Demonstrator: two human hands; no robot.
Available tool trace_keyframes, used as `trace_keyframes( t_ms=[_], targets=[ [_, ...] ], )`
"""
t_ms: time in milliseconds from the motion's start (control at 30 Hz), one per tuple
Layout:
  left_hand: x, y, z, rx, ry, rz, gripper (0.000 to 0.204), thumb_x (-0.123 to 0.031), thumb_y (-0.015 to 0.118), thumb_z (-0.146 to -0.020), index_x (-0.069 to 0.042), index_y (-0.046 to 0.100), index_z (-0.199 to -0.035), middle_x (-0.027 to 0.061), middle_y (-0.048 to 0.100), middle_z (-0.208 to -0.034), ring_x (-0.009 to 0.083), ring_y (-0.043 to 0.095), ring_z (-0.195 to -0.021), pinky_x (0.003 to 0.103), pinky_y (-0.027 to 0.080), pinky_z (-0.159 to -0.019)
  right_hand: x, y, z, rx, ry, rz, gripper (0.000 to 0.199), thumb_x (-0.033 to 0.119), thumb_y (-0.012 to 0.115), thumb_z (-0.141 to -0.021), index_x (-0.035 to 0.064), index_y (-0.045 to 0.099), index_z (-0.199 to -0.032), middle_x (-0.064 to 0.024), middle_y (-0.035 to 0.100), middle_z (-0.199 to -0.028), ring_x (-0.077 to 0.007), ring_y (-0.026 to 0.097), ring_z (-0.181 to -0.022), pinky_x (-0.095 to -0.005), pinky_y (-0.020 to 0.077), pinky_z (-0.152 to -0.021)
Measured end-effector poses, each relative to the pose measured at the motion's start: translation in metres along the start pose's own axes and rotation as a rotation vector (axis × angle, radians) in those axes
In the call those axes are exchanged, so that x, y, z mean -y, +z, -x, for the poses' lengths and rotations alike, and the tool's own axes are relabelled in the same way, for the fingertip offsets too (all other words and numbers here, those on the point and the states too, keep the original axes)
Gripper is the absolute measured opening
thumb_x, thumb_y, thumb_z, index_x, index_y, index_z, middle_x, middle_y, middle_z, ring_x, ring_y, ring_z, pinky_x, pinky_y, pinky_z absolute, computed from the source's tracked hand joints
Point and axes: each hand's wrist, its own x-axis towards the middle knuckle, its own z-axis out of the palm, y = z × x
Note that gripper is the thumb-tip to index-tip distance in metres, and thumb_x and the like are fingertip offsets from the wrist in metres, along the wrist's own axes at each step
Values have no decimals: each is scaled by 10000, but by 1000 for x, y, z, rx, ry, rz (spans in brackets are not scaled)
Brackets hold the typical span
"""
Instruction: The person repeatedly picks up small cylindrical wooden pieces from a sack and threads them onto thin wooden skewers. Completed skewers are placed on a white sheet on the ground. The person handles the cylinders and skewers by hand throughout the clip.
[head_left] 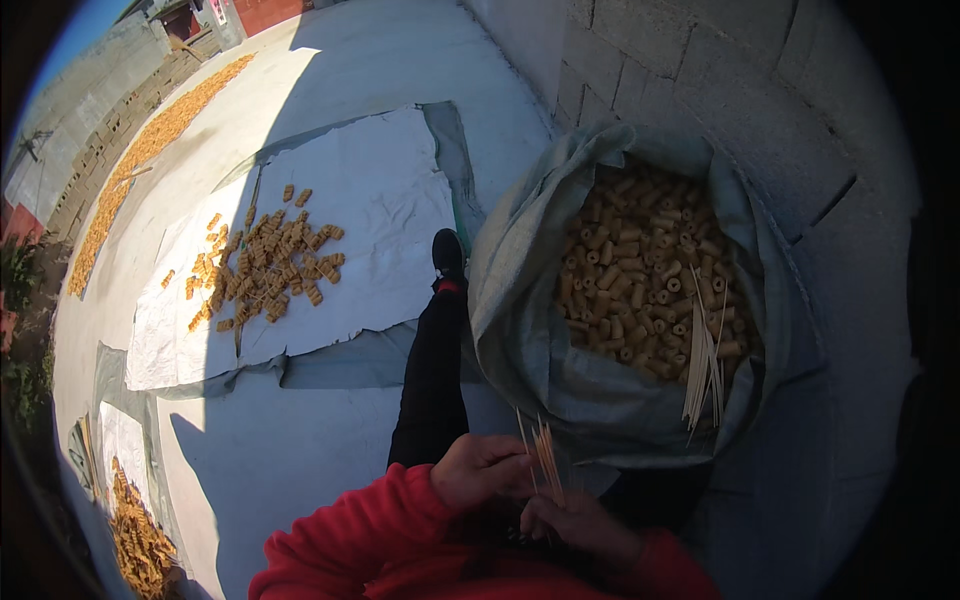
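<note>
Both hands are close together in front of my body, at the near side of a large grey-green woven sack. My left hand [485,470] is closed, its fingertips pinched at a thin wooden stick. Just to its right, my right hand [580,525] grips the lower part of a small bundle of thin wooden sticks [546,455], which points upward. The open sack [520,290] holds many short tan hollow cylinders [640,270]. More loose thin sticks [705,375] lie on top of them at the near right.
Left of my outstretched leg [430,380], a white sheet [385,200] bears a heap of tan ridged pieces [270,265]. Another brown pile [140,540] lies at lower left. A long orange-tan strip [150,145] is spread farther off. A block wall [740,110] stands behind the sack.
</note>
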Motion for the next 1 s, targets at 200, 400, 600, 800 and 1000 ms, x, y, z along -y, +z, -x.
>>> trace_keyframes(
  t_ms=[200,400,600,800,1000],
  targets=[
    [-45,10,-62,47,265,-356,261,-169,453,-964,47,597,-979,86,627,-907,136,595,-855,261,465,-780,-14,-19,3,-248,-518,-94,247,136,417,-959,-21,545,-1101,-17,512,-618,-61,440,-534,-209,378,-513],
    [-82,23,-197,-241,423,-1098,434,-195,605,-840,-33,480,-1224,179,474,-1230,314,516,-1084,399,424,-916,-33,-29,11,-406,-709,-209,267,110,418,-962,-74,523,-1124,22,446,-584,-37,397,-518,-184,349,-519],
    [-37,4,-279,-389,185,-1372,738,-363,683,-752,-69,362,-1348,241,227,-1435,422,246,-1306,434,289,-1061,-30,-28,14,-384,-667,-235,265,106,416,-950,-82,524,-1102,-10,466,-581,-59,415,-516,-197,362,-510],
    [-18,16,-260,-231,131,-1364,431,-218,632,-759,-135,520,-1166,209,395,-1268,383,537,-1011,433,464,-854,-32,-33,15,-389,-720,-202,256,103,425,-952,-63,534,-1114,-2,464,-581,-55,418,-511,-199,358,-496],
    [-7,-5,-264,-480,551,-1048,228,-108,636,-779,-83,614,-1005,133,591,-932,288,618,-764,374,516,-688,-31,-29,14,-427,-659,-169,244,92,427,-949,-55,547,-1102,8,459,-576,-52,423,-505,-200,361,-488]
  ],
)
